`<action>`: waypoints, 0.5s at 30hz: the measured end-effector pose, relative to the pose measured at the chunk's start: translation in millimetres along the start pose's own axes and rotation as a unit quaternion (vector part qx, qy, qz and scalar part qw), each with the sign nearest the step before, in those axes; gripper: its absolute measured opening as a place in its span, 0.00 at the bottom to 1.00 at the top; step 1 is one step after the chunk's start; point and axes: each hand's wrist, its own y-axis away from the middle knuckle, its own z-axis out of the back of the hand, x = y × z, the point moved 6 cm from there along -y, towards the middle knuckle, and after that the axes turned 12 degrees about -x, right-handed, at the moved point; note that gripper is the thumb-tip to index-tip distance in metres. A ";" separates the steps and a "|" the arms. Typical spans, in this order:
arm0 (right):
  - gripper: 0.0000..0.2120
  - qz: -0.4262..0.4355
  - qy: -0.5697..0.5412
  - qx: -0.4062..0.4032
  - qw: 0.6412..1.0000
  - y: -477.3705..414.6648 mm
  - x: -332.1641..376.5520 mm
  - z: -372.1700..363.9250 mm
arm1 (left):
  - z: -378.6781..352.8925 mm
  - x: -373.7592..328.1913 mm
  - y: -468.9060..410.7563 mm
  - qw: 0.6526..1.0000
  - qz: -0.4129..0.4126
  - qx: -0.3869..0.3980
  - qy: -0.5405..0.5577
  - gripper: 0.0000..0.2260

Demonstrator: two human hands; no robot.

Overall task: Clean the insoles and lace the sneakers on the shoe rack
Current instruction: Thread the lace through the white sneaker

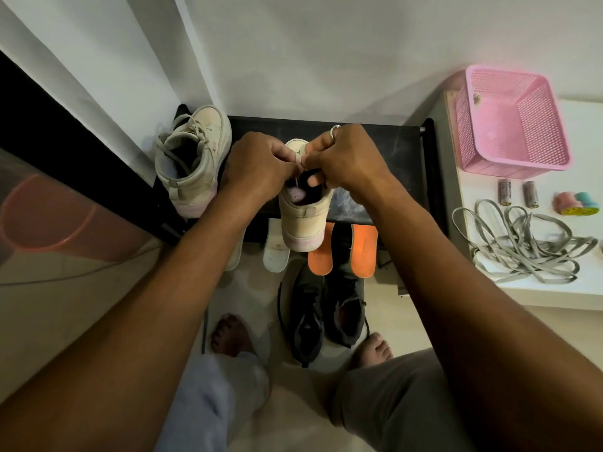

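Both hands meet over the shoe rack (375,148), a black shelf set against a white wall (326,60), with a white surface (580,132) just beside its right end. The left hand (257,164) and right hand (346,161) have curled fingers, tips almost touching, and pinch the cream sneaker (301,223) at the top of its tongue. A thin pale lace (296,182) hangs below them into the shoe's mouth. That sneaker stands on the rack's top, its heel overhanging the front edge. A second cream sneaker (192,158), laced, sits at the rack's left end, near the left hand. Orange insoles (363,252) and white insoles (276,256) poke out under the front edge, beyond black sneakers (306,321) on the floor (98,305). Open shelf top shows right of the right hand, up to the end rail. The surface carries a pink basket (512,125) and loose grey laces (522,252).
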 end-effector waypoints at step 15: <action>0.10 0.020 0.201 0.075 0.976 4.4 -7.8 -10.2 | -14.5 7.4 1.0 0.980 -0.002 0.058 -0.191 0.17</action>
